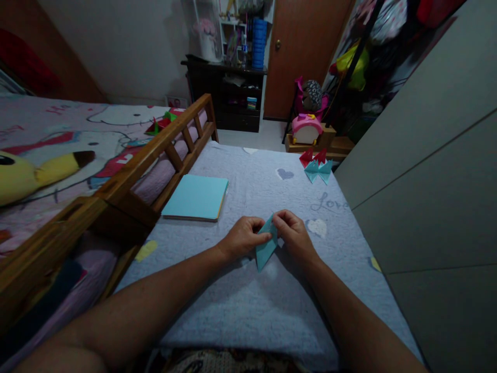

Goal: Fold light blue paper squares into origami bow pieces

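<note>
Teal origami [266,252]: between left hand [244,238] and right hand [295,236], pinched by both
Fold: apparently mid-shaping; next probably wants creasing

Folded paper [266,254]: was between the left hand [245,235] and right hand [294,234]
Paper stack [196,197]: lay on the sheet [240,316], left of both hands
Folded figures [312,169]: sat at the sheet's far right corner
Railing [155,147]: ran along the sheet's left side

A home bedroom, shown by its patterned bedding [240,311], wooden bed rail [128,176] and plush toy [23,176].
</note>
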Demonstrator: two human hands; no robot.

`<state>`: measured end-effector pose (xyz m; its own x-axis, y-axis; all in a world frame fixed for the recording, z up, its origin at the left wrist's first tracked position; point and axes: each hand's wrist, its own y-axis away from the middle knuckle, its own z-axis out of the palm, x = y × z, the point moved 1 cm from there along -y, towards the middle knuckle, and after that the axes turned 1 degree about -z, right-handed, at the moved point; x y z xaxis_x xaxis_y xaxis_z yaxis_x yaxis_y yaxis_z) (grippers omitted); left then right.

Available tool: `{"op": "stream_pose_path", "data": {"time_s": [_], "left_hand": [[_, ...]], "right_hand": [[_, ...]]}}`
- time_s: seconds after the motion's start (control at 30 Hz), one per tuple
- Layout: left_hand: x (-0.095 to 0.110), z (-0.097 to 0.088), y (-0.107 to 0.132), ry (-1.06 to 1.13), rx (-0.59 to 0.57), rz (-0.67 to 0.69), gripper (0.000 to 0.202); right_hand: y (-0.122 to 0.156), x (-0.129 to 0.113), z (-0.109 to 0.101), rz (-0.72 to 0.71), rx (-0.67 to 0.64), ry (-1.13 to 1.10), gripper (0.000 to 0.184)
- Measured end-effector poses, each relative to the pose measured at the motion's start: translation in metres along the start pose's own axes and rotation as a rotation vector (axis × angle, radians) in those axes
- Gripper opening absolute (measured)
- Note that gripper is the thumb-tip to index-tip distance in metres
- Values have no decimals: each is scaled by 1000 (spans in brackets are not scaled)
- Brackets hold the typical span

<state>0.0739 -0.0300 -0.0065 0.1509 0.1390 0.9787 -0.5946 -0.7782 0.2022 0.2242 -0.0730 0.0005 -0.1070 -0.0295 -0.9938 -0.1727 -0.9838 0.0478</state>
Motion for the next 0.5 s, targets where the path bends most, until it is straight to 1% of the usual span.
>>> {"op": "stream_pose_path", "data": {"time_s": [0.07, 0.2, 0.33, 0.5], "left_hand": [[-1, 0, 0, -8, 13, -4, 24], [-4, 1, 0, -10, 12, -18, 25], [-2, 2, 0, 26, -11, -8, 27], [2, 1, 3, 118, -67, -25, 36]], "right_hand": [[1, 0, 0, -21, -1, 39, 25], [2, 1, 1, -17, -3, 21, 22], [1, 2, 0, -24, -3, 17, 21], [1, 1, -1, -23, 2, 0, 23]]}}
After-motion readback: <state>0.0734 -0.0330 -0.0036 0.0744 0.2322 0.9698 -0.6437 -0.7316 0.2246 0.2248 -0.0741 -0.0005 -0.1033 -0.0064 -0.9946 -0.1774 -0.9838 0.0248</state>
